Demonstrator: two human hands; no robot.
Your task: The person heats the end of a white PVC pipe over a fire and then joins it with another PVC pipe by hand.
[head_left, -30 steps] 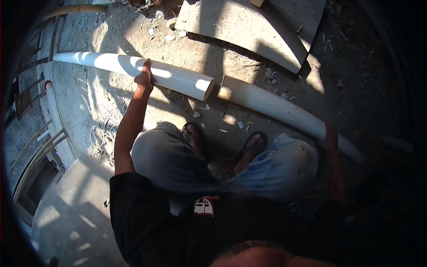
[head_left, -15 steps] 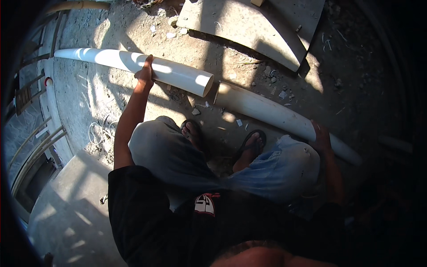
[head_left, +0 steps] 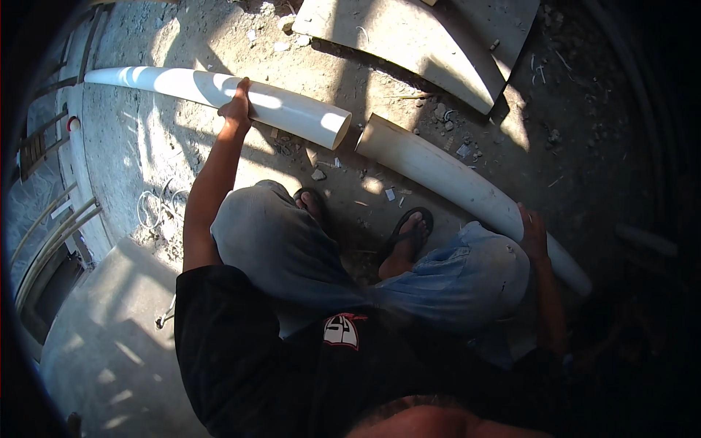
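Note:
Two white plastic pipes lie end to end before my feet, with a small gap between their facing ends. My left hand point(head_left: 237, 104) is closed over the left pipe point(head_left: 179, 84), some way back from its open end. This pipe is cleaner and runs off to the far left. The right pipe point(head_left: 445, 173) is dirtier, with a brownish end, and slants down past my right knee. Beside that knee my right hand point(head_left: 534, 232) grips it, the fingers partly in shadow.
A flat pale board point(head_left: 409, 47) lies on the dirt at the far side. Small stones and scraps are scattered around the pipes. A loop of thin cable point(head_left: 157, 212) lies at left, near a concrete slab point(head_left: 109, 321). Another pale pipe point(head_left: 646, 239) lies in shadow at far right.
The right pipe's near-gap end has swung away from me and looks raised, while my right hand has shifted slightly toward me. My left hand keeps its hold, with little movement.

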